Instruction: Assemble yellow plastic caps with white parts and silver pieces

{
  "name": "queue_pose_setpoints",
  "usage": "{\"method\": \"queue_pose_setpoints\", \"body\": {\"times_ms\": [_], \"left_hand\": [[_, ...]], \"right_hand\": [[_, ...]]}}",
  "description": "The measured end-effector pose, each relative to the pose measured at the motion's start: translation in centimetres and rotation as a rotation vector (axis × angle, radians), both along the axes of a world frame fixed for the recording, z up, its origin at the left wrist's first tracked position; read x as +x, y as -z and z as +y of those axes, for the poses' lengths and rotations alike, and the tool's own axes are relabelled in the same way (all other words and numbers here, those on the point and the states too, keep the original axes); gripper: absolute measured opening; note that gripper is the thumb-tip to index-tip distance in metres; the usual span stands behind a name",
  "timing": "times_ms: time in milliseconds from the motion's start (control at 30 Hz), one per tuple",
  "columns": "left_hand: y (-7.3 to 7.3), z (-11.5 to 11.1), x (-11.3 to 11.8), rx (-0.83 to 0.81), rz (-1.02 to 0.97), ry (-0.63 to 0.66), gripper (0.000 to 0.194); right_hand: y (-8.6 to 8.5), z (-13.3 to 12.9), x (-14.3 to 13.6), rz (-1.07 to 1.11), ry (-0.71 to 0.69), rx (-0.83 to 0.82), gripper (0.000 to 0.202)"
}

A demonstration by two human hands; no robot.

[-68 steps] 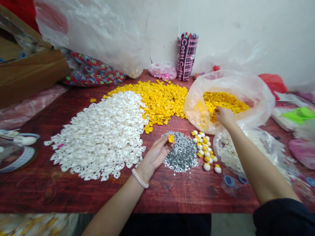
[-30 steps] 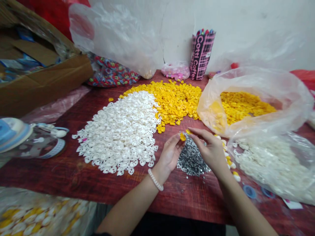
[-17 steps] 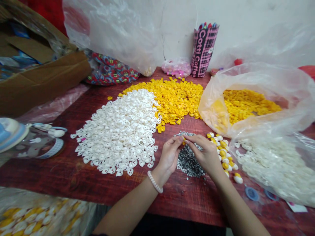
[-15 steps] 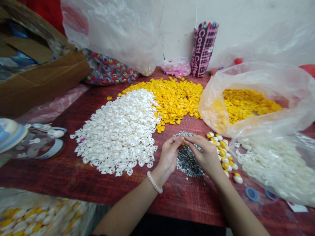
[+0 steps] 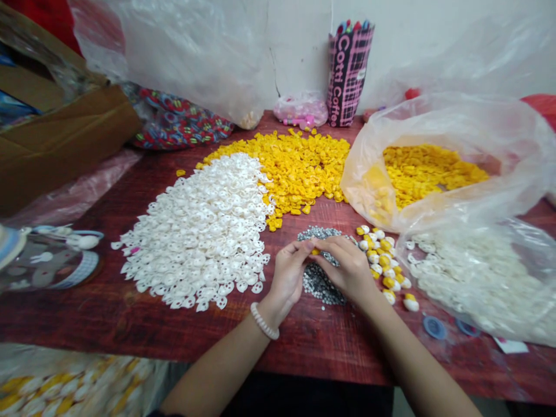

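Observation:
Both hands meet fingertip to fingertip over a heap of small grey pieces [image 5: 324,284]. My left hand [image 5: 289,275], a pale coiled band on its wrist, pinches a small yellow plastic piece [image 5: 315,252]. My right hand [image 5: 347,266] grips the same piece from the other side, and the fingers hide most of it. A pile of flat white pieces with holes [image 5: 200,231] spreads to the left of the hands. Behind it lies a pile of yellow plastic pieces [image 5: 299,168]. Beside my right hand sit several joined yellow-and-white pieces [image 5: 384,260].
An opened plastic bag [image 5: 360,191] of yellow pieces stands at the right, with a bag of white pieces [image 5: 486,278] in front. A clear bottle [image 5: 47,260] lies at the left, near a cardboard box [image 5: 65,139]. A Cotti Coffee bag [image 5: 350,75] stands against the wall.
The whole view has shifted slightly, so everything sits a little further left and higher. Both hands keep their pinch on the yellow piece.

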State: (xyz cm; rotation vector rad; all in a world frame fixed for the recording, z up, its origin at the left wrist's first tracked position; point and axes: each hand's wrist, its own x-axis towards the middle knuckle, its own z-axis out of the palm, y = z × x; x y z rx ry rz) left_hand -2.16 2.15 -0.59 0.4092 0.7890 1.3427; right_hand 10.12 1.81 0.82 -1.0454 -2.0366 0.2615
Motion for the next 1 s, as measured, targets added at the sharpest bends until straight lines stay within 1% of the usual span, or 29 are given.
{"method": "queue_pose_setpoints", "body": {"times_ms": [100, 200, 300, 367, 467, 533, 600, 700, 800, 900, 967, 1000], "left_hand": [[-0.2, 0.0, -0.1, 0.024, 0.014, 0.015, 0.02], [-0.7, 0.1, -0.4, 0.081, 0.053, 0.016, 0.018], [-1.2, 0.3, -0.8, 0.158, 0.156, 0.022, 0.023], [-1.3, 0.4, -0.9, 0.206, 0.271, -0.006, 0.023], [-0.9, 0.4, -1.0, 0.241, 0.406, -0.082, 0.014], [-0.6, 0.4, -0.9, 0.252, 0.427, -0.084, 0.01], [-0.4, 0.5, -0.8, 0.26, 0.418, -0.069, 0.009], [-0.6, 0.6, -0.9, 0.256, 0.391, -0.047, 0.013], [-1.7, 0.6, -1.3, 0.232, 0.309, 0.053, 0.018], [-3.0, 0.0, -1.9, 0.219, 0.242, 0.19, 0.024], [-3.4, -0.4, -2.6, 0.261, 0.308, 0.261, 0.026], [-3.5, -0.6, -3.2, 0.298, 0.4, 0.29, 0.026]], "right_hand": [[-0.5, 0.1, 0.2, 0.045, -0.039, -0.022, 0.024], [-1.2, 0.2, 0.5, 0.082, -0.061, -0.079, 0.027], [-1.7, 0.2, 0.8, 0.121, -0.048, -0.107, 0.031], [-1.6, 0.2, 0.8, 0.147, -0.042, -0.11, 0.031], [-1.3, 0.1, 0.6, 0.184, -0.021, -0.141, 0.026], [-1.0, 0.2, 0.6, 0.214, -0.011, -0.18, 0.021], [-0.7, 0.3, 0.6, 0.251, -0.023, -0.219, 0.018], [-0.7, 0.4, 0.7, 0.319, -0.033, -0.269, 0.016], [-1.5, 0.1, 0.8, 0.359, -0.082, -0.315, 0.022], [-2.6, -0.4, 0.8, 0.359, -0.232, -0.357, 0.03], [-3.2, -0.5, 0.9, 0.348, -0.311, -0.375, 0.031], [-3.5, -0.4, 1.0, 0.345, -0.317, -0.38, 0.03]]}}
